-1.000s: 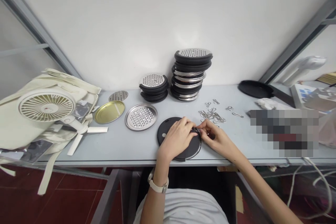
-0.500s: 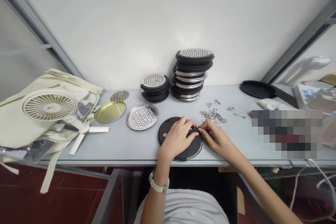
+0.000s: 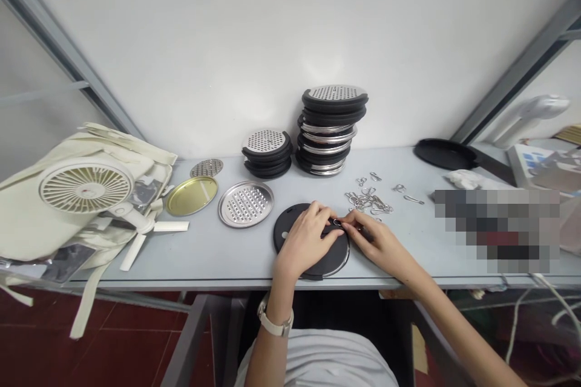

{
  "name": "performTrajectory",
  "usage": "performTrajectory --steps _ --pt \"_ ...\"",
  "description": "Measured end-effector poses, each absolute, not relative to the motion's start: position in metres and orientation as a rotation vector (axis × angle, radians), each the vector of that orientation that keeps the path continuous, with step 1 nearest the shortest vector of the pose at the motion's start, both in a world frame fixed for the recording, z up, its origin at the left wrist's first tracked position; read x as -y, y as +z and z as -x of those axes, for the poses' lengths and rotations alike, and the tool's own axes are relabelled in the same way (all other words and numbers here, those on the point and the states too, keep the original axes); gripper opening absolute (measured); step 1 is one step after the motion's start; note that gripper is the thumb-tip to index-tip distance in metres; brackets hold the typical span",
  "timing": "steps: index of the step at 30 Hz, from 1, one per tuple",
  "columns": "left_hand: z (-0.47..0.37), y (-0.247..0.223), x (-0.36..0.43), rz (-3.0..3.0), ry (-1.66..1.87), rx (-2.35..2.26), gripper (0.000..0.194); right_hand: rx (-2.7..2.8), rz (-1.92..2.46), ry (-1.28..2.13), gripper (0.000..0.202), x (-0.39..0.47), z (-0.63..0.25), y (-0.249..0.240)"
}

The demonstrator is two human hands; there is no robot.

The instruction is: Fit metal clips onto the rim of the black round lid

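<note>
Grey tabletop (image 3: 195, 254) under black disc (image 3: 332, 255), partly silver-edged

Under our left hand (image 3: 305, 239), we are seeing a black disc (image 3: 334, 257) with a pale round spot. Beyond our right hand (image 3: 372, 242), the wire clips (image 3: 370, 199) are gleaming silver. Left of our left hand, a silver grater (image 3: 246, 204) is showing rows of holes and a lid (image 3: 192, 196) is shining gold. Beyond both hands, the tall stack (image 3: 330, 132) is mixing black and silver.
</note>
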State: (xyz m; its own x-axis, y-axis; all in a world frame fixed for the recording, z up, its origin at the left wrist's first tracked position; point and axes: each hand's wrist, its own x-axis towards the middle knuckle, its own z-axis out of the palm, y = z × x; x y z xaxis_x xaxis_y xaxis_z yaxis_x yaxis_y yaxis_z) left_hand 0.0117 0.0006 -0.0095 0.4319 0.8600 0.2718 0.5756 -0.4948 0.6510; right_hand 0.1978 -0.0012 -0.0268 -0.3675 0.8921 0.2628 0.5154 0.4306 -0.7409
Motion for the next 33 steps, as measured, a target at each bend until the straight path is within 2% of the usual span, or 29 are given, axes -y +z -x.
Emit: performTrajectory --steps 25,33 --pt "-0.0134 -0.0097 -0.0021 -2.278 0.779 -1.207 0.018 1.935 1.154 0.905 0.015 -0.0018 -0.2049 -0.0353" --pt "-0.0135 -0.0092 -0.0016 -2.266 0.778 -1.204 0.018 1.971 1.191 0.942 0.021 -0.0011 -0.2066 -0.0342"
